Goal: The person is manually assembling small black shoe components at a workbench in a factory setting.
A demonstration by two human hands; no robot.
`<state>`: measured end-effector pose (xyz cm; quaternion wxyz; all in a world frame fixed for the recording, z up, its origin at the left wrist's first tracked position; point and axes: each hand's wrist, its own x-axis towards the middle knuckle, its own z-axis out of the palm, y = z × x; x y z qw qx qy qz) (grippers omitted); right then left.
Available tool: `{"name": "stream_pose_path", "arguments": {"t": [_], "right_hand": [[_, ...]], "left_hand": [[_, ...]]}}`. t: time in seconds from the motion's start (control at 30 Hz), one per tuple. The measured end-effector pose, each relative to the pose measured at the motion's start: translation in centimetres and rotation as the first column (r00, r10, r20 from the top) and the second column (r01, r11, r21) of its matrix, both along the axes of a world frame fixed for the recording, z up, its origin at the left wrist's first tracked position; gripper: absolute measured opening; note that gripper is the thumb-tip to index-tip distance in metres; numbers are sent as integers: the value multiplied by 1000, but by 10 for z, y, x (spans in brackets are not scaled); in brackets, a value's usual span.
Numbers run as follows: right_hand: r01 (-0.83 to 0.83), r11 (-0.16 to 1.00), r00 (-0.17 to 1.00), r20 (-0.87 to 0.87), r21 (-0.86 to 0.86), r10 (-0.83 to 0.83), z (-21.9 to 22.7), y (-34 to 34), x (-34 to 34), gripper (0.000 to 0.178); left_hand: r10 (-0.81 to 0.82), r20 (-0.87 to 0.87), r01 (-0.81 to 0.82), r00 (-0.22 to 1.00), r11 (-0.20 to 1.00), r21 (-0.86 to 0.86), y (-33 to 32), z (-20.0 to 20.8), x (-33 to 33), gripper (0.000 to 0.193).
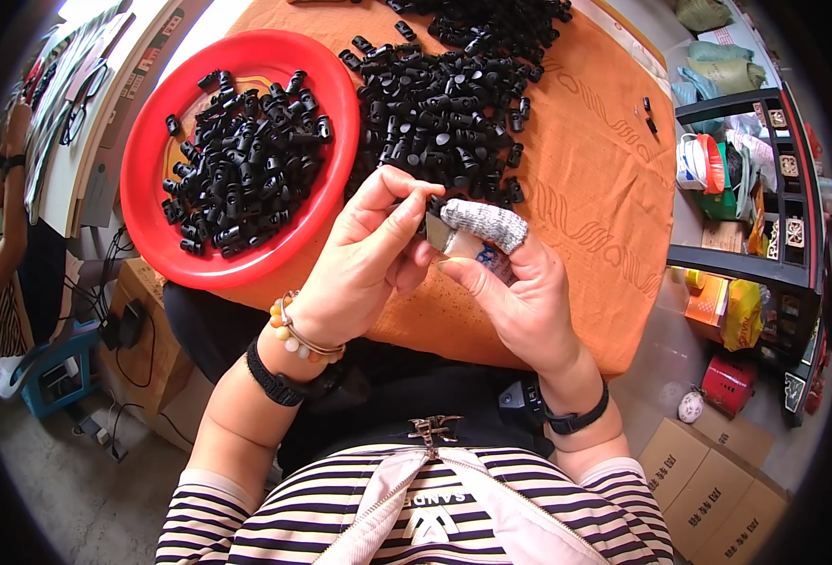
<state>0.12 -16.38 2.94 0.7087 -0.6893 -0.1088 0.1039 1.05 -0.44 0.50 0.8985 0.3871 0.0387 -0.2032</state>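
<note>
My left hand (378, 235) is closed in a pinch over the near edge of the black heap, thumb against forefinger. At its fingertips is a small black cord lock (434, 203), mostly hidden by the fingers. My right hand (527, 301) meets it from the other side, fingers curled in toward the same piece. A grey knitted finger cover (487, 222) wraps its forefinger. Just beyond my hands spreads a heap of black cord locks (435, 113). To the left, a red round tray (339, 179) holds many more of them.
An orange cloth (604, 198) covers the table, with a few loose black pieces (650, 122) at its right. A dark shelf rack (755, 264) stands right, above cardboard boxes (712, 490). Another person's arm (11, 179) shows at far left, near a blue stool (63, 372) and cables.
</note>
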Motion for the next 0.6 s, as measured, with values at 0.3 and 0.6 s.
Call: {"name": "stream_pose_path", "arguments": {"t": [0.3, 0.6], "right_hand": [[3, 979, 966, -252, 203, 49, 6, -7, 1, 33], [31, 981, 987, -161, 190, 0, 0, 14, 14, 56]], "left_hand": [[-39, -47, 33, 998, 991, -128, 0, 3, -1, 14], [-48, -5, 48, 999, 998, -39, -6, 1, -6, 12]]}}
